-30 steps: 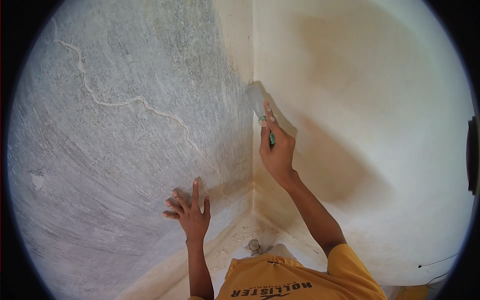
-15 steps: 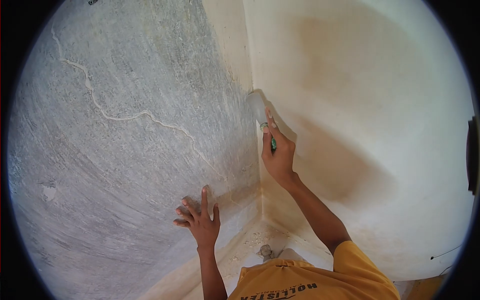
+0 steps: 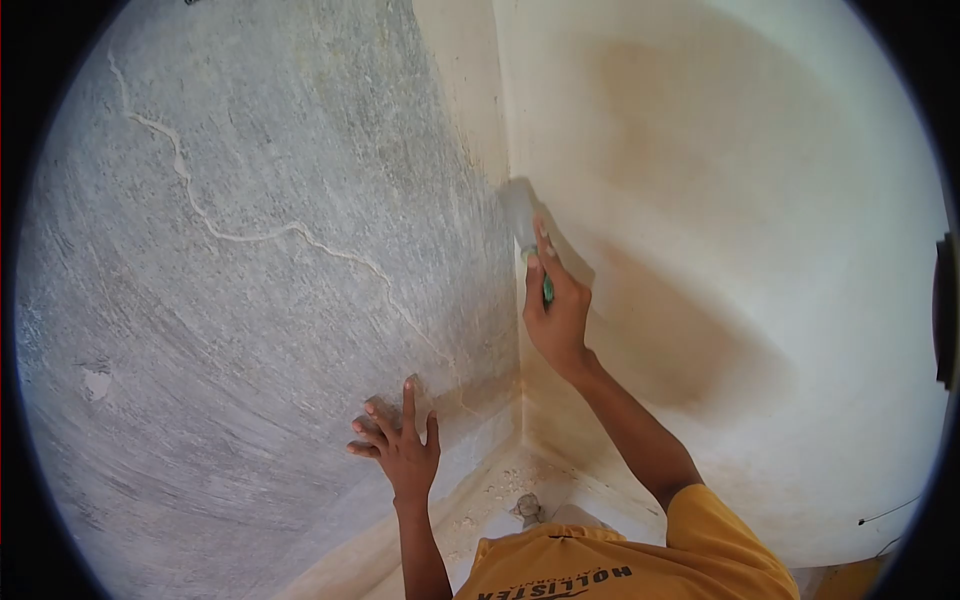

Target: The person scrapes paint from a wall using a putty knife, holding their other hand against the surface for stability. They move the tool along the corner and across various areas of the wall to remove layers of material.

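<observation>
My right hand (image 3: 560, 305) grips the green handle of a scraper (image 3: 519, 212). Its wide, flat blade lies against the grey wall (image 3: 270, 320), right beside the corner with the cream wall (image 3: 720, 200). With fingers spread, my left hand (image 3: 405, 450) rests on the lower part of the grey wall and holds nothing. A pale, winding crack line (image 3: 255, 238) runs down the grey surface toward the corner, ending above and to the right of my left hand.
Loose crumbs lie on the floor (image 3: 510, 470) at the foot of the corner, near my foot (image 3: 528, 507). A dark object (image 3: 943, 310) is on the cream wall at the far right. A thin wire (image 3: 888, 511) shows at the lower right.
The scraper blade has shifted very slightly and looks a little blurred. My left hand stays at almost the same spot on the wall.
</observation>
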### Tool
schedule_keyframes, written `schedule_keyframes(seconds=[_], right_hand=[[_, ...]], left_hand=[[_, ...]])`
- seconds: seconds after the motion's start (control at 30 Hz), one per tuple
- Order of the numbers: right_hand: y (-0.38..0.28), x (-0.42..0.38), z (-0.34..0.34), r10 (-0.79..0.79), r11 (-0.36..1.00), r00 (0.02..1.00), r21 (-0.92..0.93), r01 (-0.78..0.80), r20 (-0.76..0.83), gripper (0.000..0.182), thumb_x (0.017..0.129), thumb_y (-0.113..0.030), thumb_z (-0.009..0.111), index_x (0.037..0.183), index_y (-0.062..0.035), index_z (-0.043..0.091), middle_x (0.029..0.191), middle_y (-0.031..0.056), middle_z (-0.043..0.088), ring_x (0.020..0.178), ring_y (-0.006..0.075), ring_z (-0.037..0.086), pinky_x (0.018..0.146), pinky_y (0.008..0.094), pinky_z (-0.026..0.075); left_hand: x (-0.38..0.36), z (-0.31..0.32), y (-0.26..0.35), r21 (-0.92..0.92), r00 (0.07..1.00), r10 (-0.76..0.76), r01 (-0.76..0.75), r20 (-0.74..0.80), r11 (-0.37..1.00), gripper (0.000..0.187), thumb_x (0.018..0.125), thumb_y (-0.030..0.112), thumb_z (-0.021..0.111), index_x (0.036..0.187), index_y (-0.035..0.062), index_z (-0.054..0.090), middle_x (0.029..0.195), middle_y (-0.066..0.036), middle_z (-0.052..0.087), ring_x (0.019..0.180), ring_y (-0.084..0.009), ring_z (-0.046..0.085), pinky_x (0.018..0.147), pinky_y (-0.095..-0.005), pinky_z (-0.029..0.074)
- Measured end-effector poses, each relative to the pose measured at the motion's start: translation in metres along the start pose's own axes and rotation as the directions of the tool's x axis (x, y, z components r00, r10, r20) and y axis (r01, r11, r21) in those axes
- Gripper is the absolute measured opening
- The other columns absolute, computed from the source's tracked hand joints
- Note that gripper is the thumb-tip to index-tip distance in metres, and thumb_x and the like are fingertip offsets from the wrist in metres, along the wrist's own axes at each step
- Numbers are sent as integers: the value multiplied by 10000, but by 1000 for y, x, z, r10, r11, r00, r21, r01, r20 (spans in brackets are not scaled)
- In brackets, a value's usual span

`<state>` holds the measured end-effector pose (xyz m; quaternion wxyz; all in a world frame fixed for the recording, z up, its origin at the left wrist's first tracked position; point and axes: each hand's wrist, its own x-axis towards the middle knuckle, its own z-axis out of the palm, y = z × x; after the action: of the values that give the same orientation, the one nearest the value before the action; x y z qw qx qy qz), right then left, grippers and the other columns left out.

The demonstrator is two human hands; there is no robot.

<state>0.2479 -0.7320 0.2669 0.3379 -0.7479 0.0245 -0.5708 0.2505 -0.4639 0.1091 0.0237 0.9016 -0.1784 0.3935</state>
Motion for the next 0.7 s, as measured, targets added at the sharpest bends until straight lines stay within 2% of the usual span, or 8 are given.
schedule_keyframes(seconds=[0.4, 0.5, 0.6, 0.7], right_hand=[[1, -7, -6, 44, 997, 999, 64, -46, 30, 497, 990, 17, 569, 1476, -88, 548, 728, 158, 588, 571, 104, 395, 537, 241, 397], [-3, 13, -13, 57, 998, 997, 33, -58, 44, 496, 991, 19, 563, 1472, -97, 554, 767, 188, 624, 564, 111, 399, 537, 241, 401], [0, 11, -10, 36, 999, 997, 15, -37, 62, 522, 983, 14, 583, 1491, -90, 519, 873, 197, 697, 538, 177, 426, 519, 284, 425], [-1, 1, -8, -2, 994, 1000, 113, 1, 7, 490, 977, 20, 588, 1459, -57, 543, 954, 229, 711, 545, 187, 443, 528, 289, 435]], left_hand=[[-3, 4, 6, -20, 997, -55, 56, 59, 998, 723, 982, 505, 621, 1613, 304, 329, 1649, -337, -142, 1445, -551, -333, 1040, -754, -237], [-4, 6, 7, -48, 996, -58, 62, 65, 997, 748, 977, 504, 628, 1620, 291, 312, 1647, -339, -151, 1443, -551, -336, 1039, -756, -236], [-3, 4, 7, -32, 998, -36, 38, 54, 999, 761, 970, 508, 635, 1621, 281, 312, 1642, -345, -160, 1441, -553, -338, 1034, -765, -231], [-3, 4, 7, -20, 998, -40, 41, 53, 999, 767, 967, 512, 638, 1621, 284, 310, 1641, -342, -168, 1441, -554, -336, 1031, -773, -224]])
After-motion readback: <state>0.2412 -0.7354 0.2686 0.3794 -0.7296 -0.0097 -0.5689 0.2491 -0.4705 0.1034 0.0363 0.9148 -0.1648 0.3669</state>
